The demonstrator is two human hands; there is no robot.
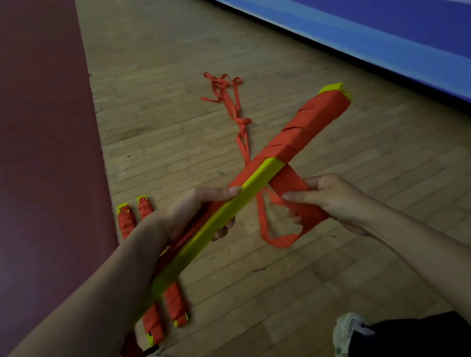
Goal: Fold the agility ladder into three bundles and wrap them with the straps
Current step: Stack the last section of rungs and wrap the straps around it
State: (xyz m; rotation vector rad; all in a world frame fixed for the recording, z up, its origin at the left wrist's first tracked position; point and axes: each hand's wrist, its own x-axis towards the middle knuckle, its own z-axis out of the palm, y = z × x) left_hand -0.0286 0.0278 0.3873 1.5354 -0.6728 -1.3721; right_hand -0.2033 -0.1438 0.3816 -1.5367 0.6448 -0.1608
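My left hand (199, 212) grips a bundle of yellow ladder rungs (248, 185) near its middle, held slanting up to the right. The bundle's far half is wound in red strap (306, 126); its near half shows bare yellow. My right hand (325, 200) pinches a wide loop of the red strap (288, 185) just under the bundle. A loose tail of strap (230, 101) trails away across the floor. Two wrapped bundles (152, 264) lie side by side on the floor, partly hidden under my left forearm.
I stand on a wooden floor (276, 280). A dark red mat (21, 152) covers the left side. A blue banner (387, 12) with white letters runs along the right. My shoes (348, 337) and dark trouser legs show at the bottom.
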